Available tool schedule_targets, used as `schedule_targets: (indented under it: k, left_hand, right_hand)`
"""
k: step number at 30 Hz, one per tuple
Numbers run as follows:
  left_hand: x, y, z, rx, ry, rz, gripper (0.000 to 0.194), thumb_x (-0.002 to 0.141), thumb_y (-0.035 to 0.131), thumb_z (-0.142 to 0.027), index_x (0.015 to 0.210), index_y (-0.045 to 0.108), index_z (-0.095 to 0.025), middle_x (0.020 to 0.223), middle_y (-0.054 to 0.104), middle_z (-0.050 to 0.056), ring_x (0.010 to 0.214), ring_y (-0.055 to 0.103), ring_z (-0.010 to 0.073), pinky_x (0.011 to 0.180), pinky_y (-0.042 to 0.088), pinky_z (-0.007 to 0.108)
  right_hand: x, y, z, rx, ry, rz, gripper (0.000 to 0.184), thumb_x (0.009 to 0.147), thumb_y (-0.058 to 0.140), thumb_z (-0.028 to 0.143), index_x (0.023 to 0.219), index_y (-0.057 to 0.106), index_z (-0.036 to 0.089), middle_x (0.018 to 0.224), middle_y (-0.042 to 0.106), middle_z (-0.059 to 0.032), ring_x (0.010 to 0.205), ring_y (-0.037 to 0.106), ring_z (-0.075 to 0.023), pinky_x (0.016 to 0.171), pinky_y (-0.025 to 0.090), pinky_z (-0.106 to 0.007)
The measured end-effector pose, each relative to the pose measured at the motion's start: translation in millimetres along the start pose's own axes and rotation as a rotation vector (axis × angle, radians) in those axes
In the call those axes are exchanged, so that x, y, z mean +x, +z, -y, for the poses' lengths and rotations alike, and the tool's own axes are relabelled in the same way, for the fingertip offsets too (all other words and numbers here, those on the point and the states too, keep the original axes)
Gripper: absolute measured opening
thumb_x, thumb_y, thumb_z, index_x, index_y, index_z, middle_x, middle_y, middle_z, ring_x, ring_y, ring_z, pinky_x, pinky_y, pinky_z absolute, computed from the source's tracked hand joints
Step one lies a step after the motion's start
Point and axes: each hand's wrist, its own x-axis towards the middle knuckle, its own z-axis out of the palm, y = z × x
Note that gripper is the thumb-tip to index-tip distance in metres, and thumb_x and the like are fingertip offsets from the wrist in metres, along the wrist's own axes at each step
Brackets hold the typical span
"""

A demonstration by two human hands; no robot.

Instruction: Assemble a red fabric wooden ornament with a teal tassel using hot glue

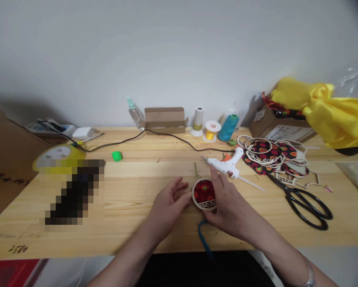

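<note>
A round pendant (203, 193) with a pale wooden rim, dark red patterned fabric and a fretwork strip lies on the wooden table between my hands. My left hand (169, 205) holds its left rim, thumb against the edge and fingers curled. Around the right rim, my right hand (226, 203) has its thumb at the lower edge and fingers at the upper side; that edge is hidden. A thin green cord loop (197, 170) lies just above the pendant. Below it a blue-green cord (203, 237) hangs over the table edge.
A white glue gun (226, 164) lies beyond my right hand. Black scissors (304, 201) and a pile of wooden frames and fabric (268, 153) are to the right. Thread spools (228, 127), an open box (165, 119) and a spray bottle (135, 113) stand at the wall.
</note>
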Motion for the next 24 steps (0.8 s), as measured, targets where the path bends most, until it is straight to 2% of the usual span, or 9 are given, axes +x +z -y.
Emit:
schedule_targets:
  k: [5, 9, 11, 18, 21, 22, 23, 24]
  left_hand:
    - [5.7, 5.2, -0.7, -0.051, -0.014, 0.01, 0.061, 0.067, 0.073, -0.023, 0.123, 0.05, -0.01, 0.115, 0.065, 0.016, 0.108, 0.061, 0.0261, 0.095, 0.045, 0.042]
    - [10.7, 14.0, -5.3, -0.186, 0.004, 0.222, 0.042, 0.071, 0.071, -0.028, 0.109, 0.064, -0.011, 0.104, 0.071, 0.011, 0.102, 0.063, 0.0269, 0.09, 0.047, 0.039]
    - [13.6, 20.0, -8.8, -0.251, 0.017, 0.289, 0.035, 0.075, 0.068, -0.031, 0.104, 0.067, -0.011, 0.1, 0.072, 0.01, 0.098, 0.064, 0.0258, 0.085, 0.048, 0.035]
    - [32.7, 31.9, -23.0, -0.337, -0.032, 0.237, 0.039, 0.069, 0.073, -0.038, 0.096, 0.069, -0.01, 0.081, 0.073, 0.009, 0.07, 0.068, 0.0207, 0.063, 0.052, 0.03]
    - [44.2, 30.7, -30.7, -0.286, -0.023, 0.254, 0.04, 0.069, 0.073, -0.039, 0.095, 0.069, -0.009, 0.077, 0.073, 0.01, 0.064, 0.067, 0.0198, 0.059, 0.053, 0.03]
    - [47.6, 30.4, -32.9, -0.27, -0.01, 0.269, 0.041, 0.069, 0.073, -0.039, 0.096, 0.069, -0.009, 0.078, 0.073, 0.01, 0.064, 0.067, 0.0199, 0.059, 0.053, 0.03]
    - [50.4, 30.3, -34.3, -0.259, 0.008, 0.285, 0.041, 0.07, 0.072, -0.039, 0.097, 0.068, -0.009, 0.079, 0.072, 0.011, 0.065, 0.067, 0.0201, 0.059, 0.054, 0.031]
    - [52.7, 30.5, -35.1, -0.252, 0.028, 0.298, 0.04, 0.072, 0.071, -0.039, 0.098, 0.068, -0.009, 0.08, 0.072, 0.011, 0.066, 0.067, 0.0205, 0.059, 0.054, 0.032]
  right_hand:
    - [-1.3, -1.9, -1.5, 0.039, -0.021, -0.018, 0.096, 0.068, 0.058, 0.022, 0.146, 0.002, 0.01, 0.134, 0.038, -0.0227, 0.126, 0.035, -0.0356, 0.094, 0.042, -0.051]
    - [3.2, -11.1, -1.0, 0.049, -0.06, -0.05, 0.095, 0.07, 0.058, 0.023, 0.145, 0.001, 0.008, 0.138, 0.034, -0.0221, 0.128, 0.033, -0.0326, 0.101, 0.037, -0.049]
    - [7.5, -15.5, -1.6, 0.04, -0.082, -0.071, 0.097, 0.069, 0.058, 0.022, 0.145, 0.0, 0.008, 0.136, 0.036, -0.0224, 0.127, 0.035, -0.0327, 0.101, 0.037, -0.05]
    - [28.0, -30.9, -9.0, -0.001, -0.082, -0.087, 0.097, 0.069, 0.062, 0.023, 0.145, 0.005, 0.007, 0.127, 0.045, -0.0229, 0.12, 0.043, -0.0351, 0.092, 0.043, -0.05]
    - [43.4, -52.4, -16.5, 0.062, -0.081, -0.102, 0.096, 0.065, 0.07, 0.038, 0.143, 0.021, 0.011, 0.126, 0.048, -0.02, 0.114, 0.048, -0.0327, 0.088, 0.045, -0.046]
    - [49.3, -60.9, -19.4, 0.1, -0.056, -0.119, 0.087, 0.066, 0.07, 0.043, 0.138, 0.033, 0.013, 0.122, 0.051, -0.0179, 0.11, 0.051, -0.0307, 0.086, 0.046, -0.044]
    - [55.2, -68.7, -22.3, 0.14, -0.023, -0.135, 0.065, 0.072, 0.065, 0.046, 0.127, 0.048, 0.015, 0.113, 0.057, -0.0144, 0.101, 0.055, -0.0273, 0.081, 0.047, -0.041]
    - [60.8, -75.0, -25.2, 0.204, 0.014, -0.096, 0.043, 0.08, 0.057, 0.046, 0.11, 0.06, 0.016, 0.098, 0.063, -0.0102, 0.087, 0.059, -0.0226, 0.073, 0.047, -0.036]
